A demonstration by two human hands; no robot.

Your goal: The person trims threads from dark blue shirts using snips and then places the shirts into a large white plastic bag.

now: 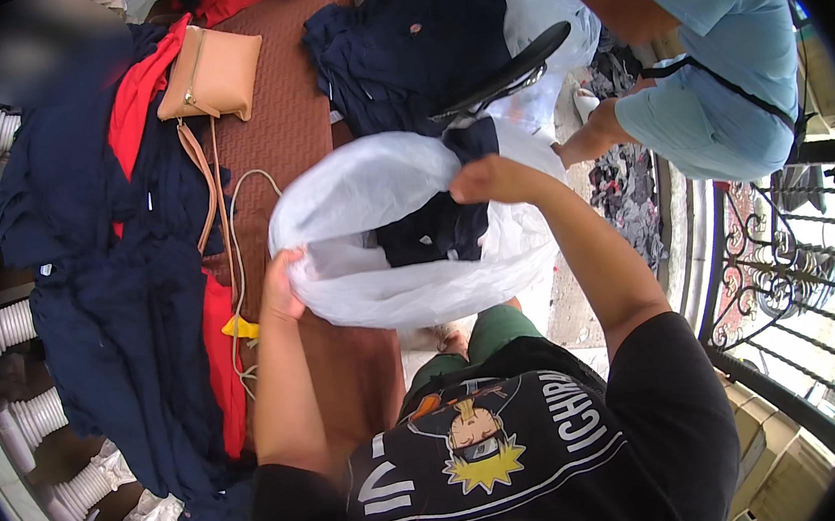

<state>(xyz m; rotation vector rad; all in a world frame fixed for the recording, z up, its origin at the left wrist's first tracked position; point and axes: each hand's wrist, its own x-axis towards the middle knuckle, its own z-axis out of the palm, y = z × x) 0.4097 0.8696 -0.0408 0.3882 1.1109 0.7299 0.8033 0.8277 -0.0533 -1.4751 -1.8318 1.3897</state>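
A large clear plastic bag hangs with its mouth wide in front of me. My left hand is closed on the bag's left rim, thumb and fingers pinching the plastic. Over the right side of the mouth, my right hand is closed on a navy garment, part of which shows just above the fist. More dark navy cloth lies inside the bag, below the right hand. Whether both dark parts are one piece, I cannot tell.
A brown textured bench bears navy clothes, red cloth and a tan pouch bag. More navy garments lie beyond. At right, another person in light blue works near cloth scraps and a metal railing.
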